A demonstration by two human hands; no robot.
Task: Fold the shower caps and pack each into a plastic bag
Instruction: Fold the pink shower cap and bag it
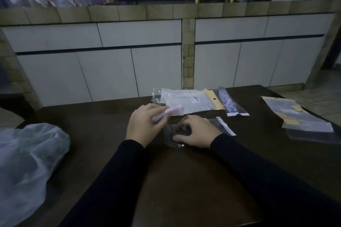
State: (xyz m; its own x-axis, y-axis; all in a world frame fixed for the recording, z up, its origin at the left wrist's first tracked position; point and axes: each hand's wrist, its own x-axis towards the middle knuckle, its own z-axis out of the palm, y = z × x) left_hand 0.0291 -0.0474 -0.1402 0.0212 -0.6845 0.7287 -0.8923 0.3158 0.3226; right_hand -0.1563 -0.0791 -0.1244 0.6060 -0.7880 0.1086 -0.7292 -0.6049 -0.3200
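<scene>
A: Our left hand grips the folded cap, mid frame. Where's the bag?
B: Just right of it, on the table. Our right hand pinches its mouth.
A: We should hold it wide and slide the cap in slowly

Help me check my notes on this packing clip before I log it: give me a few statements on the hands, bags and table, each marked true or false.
1. The left hand holds a folded pale shower cap. True.
2. The right hand rests on a clear plastic bag on the table. True.
3. The packed bag with the patterned cap lies at the table's left edge. False: it lies right of the hands, toward the far edge.
4. The large white sack sits on the right. False: it is on the left.
5. The table is light wood. False: it is dark.
</scene>
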